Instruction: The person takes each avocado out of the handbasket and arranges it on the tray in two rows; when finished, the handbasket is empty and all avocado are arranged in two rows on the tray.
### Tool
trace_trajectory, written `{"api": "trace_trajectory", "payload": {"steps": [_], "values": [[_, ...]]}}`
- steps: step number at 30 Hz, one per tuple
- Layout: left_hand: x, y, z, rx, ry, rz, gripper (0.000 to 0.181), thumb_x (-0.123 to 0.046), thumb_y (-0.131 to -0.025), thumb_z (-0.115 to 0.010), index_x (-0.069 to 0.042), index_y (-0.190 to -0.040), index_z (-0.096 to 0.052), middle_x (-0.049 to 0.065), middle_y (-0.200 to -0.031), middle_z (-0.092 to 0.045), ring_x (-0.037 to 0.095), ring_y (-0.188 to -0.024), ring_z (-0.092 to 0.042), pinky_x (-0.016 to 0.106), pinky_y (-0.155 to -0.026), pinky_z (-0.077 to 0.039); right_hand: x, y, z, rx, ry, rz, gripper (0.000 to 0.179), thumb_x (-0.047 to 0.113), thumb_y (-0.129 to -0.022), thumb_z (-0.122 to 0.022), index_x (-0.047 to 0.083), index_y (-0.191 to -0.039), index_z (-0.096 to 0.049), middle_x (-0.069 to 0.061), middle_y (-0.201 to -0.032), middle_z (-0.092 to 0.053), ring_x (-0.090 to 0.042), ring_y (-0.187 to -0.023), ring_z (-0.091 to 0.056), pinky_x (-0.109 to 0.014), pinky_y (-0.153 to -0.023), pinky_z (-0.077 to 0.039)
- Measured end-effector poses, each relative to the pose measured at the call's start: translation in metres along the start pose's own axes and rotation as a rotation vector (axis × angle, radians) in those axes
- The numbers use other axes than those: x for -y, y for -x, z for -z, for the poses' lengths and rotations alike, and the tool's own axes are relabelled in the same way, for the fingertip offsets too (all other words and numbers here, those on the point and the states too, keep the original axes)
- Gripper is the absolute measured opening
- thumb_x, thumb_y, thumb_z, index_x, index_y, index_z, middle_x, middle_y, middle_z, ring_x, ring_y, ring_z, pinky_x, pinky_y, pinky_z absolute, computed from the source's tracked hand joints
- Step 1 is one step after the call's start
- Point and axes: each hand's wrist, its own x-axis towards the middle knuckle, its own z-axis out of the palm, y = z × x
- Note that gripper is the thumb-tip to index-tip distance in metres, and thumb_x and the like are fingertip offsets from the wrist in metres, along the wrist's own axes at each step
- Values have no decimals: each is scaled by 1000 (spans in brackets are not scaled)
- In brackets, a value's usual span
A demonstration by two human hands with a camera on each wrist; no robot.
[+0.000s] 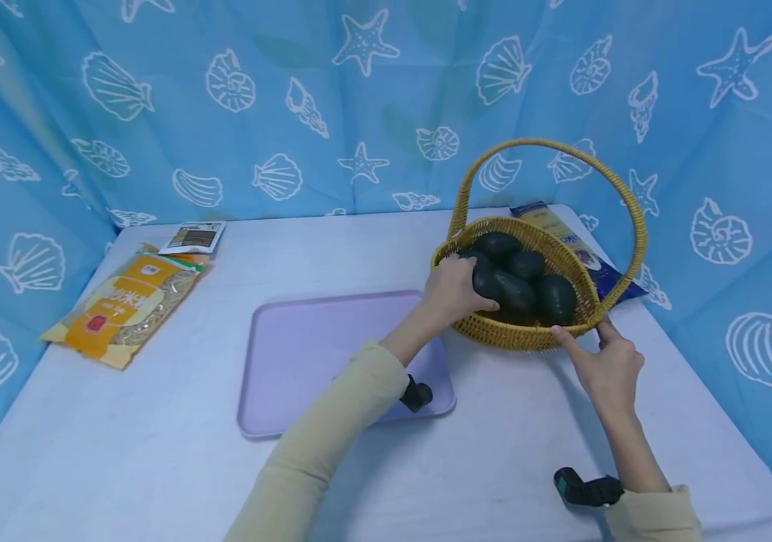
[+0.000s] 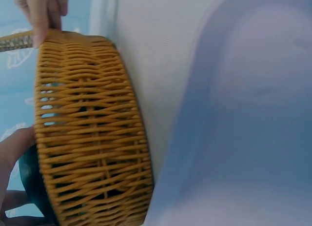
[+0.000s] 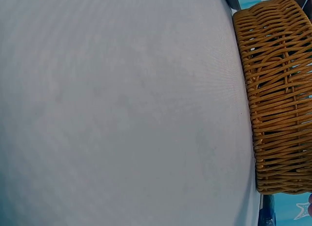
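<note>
A yellow-brown wicker basket [image 1: 504, 336] with a tall arched handle stands at the right of the table. Several dark green avocados [image 1: 555, 299] lie inside it. My left hand [image 1: 452, 290] reaches over the basket's left rim, its thumb and fingers around an avocado [image 2: 30, 179] at the near left, partly hidden by the hand. At the right front, my right hand [image 1: 605, 369] grips the rim near the handle's base, thumb on top. The basket's woven side [image 3: 282, 99] fills the right edge of the right wrist view.
A light purple tray [image 1: 318, 361] lies left of the basket, beneath the left forearm. An orange-and-clear food bag [image 1: 124, 305] and a small white-and-brown packet [image 1: 193, 237] lie at the far left. Behind the basket is a blue-and-gold packet [image 1: 585, 256]. A blue shell-print curtain [image 1: 358, 98] encloses the table.
</note>
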Motion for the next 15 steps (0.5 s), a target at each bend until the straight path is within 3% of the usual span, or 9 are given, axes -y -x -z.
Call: {"api": "trace_trajectory", "payload": {"steps": [3,9,15], "values": [[4,3,6,-26,43,-11,82,-48,-73,-80,-6,-138,-52,12,-136,-57,25,-125,-55,33,-100,-48,-1,0,0,2,-3,1,61,40,-87,-70,-4,-127,-59,-33,-116,-62,-48,-121,-51,-62,-99,-41],[12,9,16,-35,118,-20,85,-45,-73,-81,-6,-141,-49,12,-140,-54,26,-127,-52,35,-104,-46,-2,-2,0,29,-1,-48,63,42,-87,-69,-4,-129,-57,-33,-119,-60,-48,-126,-46,-65,-102,-34],[21,17,29,-24,179,-40,87,-45,-72,-82,-8,-143,-47,15,-145,-48,30,-131,-49,38,-106,-44,-1,-2,-1,32,10,-51,64,44,-87,-68,-2,-130,-57,-32,-117,-61,-47,-126,-47,-61,-98,-42]]}}
